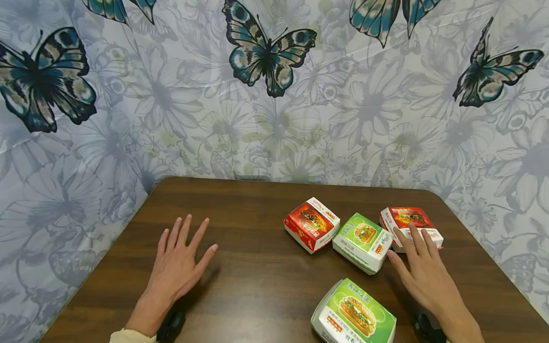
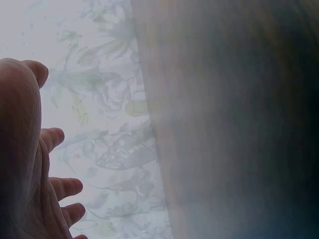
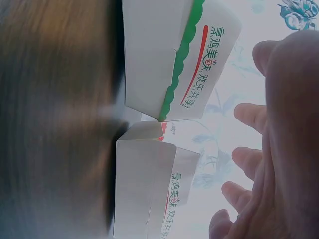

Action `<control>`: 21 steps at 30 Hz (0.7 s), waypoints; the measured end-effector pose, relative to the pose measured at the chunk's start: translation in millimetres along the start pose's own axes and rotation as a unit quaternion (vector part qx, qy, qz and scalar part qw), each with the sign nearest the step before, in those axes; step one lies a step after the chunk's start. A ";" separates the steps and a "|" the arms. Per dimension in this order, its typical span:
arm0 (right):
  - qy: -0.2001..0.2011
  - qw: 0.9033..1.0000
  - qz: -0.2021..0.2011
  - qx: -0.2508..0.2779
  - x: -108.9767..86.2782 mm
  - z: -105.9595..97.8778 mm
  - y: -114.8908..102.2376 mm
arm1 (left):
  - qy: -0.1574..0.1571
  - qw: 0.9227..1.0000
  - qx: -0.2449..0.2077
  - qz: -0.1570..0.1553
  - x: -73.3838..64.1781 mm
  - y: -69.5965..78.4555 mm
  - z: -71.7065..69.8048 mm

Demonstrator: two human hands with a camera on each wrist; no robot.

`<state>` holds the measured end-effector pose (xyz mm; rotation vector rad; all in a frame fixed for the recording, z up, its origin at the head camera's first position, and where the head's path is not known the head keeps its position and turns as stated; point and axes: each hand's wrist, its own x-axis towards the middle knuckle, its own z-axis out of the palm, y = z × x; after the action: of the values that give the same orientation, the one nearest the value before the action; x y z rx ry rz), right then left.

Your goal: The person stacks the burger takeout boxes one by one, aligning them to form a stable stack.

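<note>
In the head view my left hand [image 1: 177, 264] hovers over the left side of the table with spread, straight fingers and holds nothing. The left wrist view shows its palm and fingertips against the patterned cloth. My right hand [image 1: 426, 276] has its fingers extended, and their tips overlap the right-hand red burger box [image 1: 405, 216]. Just left of its thumb is a green-and-white burger box [image 1: 364, 245], with another red burger box [image 1: 311, 226] beside that. The right wrist view has the fingers apart from a green-edged white box [image 3: 152, 59] and a second white box [image 3: 137, 184].
A larger green burger box [image 1: 358, 312] sits near the front of the dark wooden table [image 1: 249, 267], left of my right forearm. Behind the table hangs a cloth [image 1: 274, 138] printed with flowers and butterflies. Each wrist wears a black device [image 1: 171, 324].
</note>
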<state>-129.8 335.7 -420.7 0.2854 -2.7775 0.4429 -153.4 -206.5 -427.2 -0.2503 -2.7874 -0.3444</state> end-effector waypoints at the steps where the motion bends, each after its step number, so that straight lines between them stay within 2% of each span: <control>1: -0.001 1.000 0.001 0.001 0.1 -0.2 -0.3 | 0.001 1.000 0.000 0.001 -0.2 -0.2 0.2; 11: 0.008 1.000 0.008 0.019 2.2 -2.8 -5.9 | -0.005 1.000 -0.007 0.000 -0.3 0.8 0.0; 21: -0.003 0.999 0.013 0.036 4.0 -4.9 -11.4 | -0.021 1.000 -0.004 -0.007 1.2 1.5 -3.2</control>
<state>-129.4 326.1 -411.8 0.2663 -2.7773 0.5495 -153.3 -205.8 -423.5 -0.2426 -2.8311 -0.3585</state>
